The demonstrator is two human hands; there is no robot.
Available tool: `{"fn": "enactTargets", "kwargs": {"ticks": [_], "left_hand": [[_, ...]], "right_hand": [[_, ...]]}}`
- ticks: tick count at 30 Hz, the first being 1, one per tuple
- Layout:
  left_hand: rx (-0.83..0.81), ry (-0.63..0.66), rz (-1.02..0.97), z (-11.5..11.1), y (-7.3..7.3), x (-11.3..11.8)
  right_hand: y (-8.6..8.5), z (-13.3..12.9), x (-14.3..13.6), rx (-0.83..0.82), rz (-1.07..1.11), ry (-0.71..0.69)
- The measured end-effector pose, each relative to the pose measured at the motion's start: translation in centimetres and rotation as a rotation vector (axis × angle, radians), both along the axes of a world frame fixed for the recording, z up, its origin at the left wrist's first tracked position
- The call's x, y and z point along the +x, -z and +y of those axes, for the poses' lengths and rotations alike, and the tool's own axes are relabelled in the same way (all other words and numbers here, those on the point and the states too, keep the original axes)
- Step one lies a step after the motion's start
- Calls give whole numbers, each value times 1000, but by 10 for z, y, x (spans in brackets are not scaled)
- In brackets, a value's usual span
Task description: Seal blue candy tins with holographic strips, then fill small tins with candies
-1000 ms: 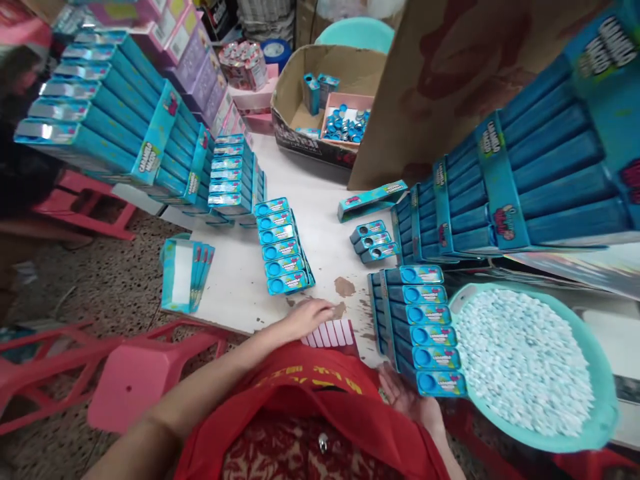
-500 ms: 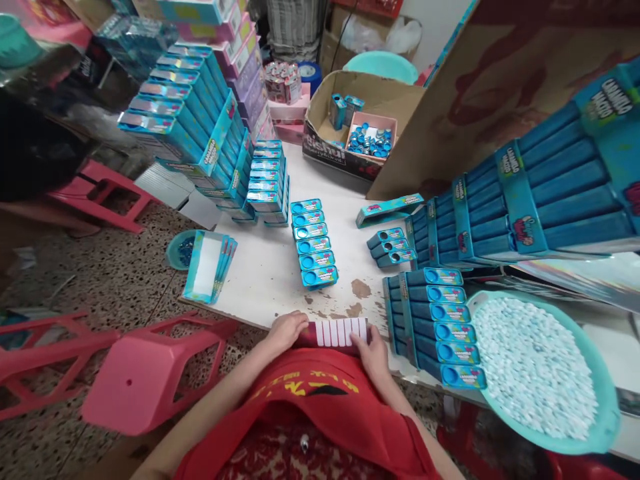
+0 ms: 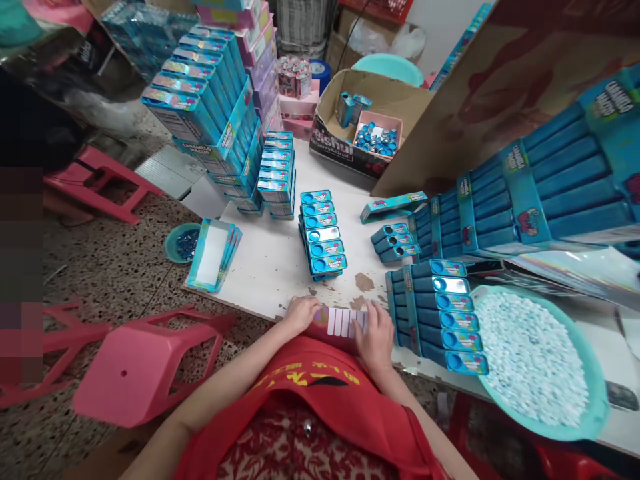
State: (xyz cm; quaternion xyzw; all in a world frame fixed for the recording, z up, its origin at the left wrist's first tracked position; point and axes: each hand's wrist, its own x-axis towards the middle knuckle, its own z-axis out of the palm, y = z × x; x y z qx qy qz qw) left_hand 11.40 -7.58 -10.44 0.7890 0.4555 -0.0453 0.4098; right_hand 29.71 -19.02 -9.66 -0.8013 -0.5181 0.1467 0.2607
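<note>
At the table's front edge, against the red apron, lies a dark red sheet with a row of white strips point(image 3: 341, 323). My left hand point(image 3: 301, 315) is closed on its left end. My right hand point(image 3: 375, 333) lies over its right end, fingers pointing forward and slightly bent, the thumb on the strips. Beyond the hands stands a row of blue tins point(image 3: 325, 250) with round recesses in their lids. Right of my right hand are more blue tins point(image 3: 457, 321) in a banded pack.
A teal basin of pale candies point(image 3: 535, 360) sits at the right. Blue trays point(image 3: 210, 257) lie at the table's left edge, near stacked tin packs point(image 3: 220, 133). Behind is a cardboard box point(image 3: 345, 150) with small caps. A pink stool point(image 3: 125, 373) stands at the lower left.
My right hand has moved forward and lies further over the sheet's right end, its fingers more spread. My left hand still holds the left end. The view has shifted slightly.
</note>
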Motion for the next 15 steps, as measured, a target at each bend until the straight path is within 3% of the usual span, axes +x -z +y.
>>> {"fn": "enactTargets", "kwargs": {"ticks": [3, 7, 11, 15], "left_hand": [[15, -34, 55, 1, -3, 7], [-12, -77, 145, 4, -8, 17], [-39, -125, 167, 7, -8, 22], [-62, -159, 167, 6, -5, 22]], "right_hand": [[-5, 20, -15, -41, -200, -324], [6, 39, -17, -156, -259, -662], [15, 43, -13, -161, -257, -730], [12, 41, -14, -168, -275, -765]]}}
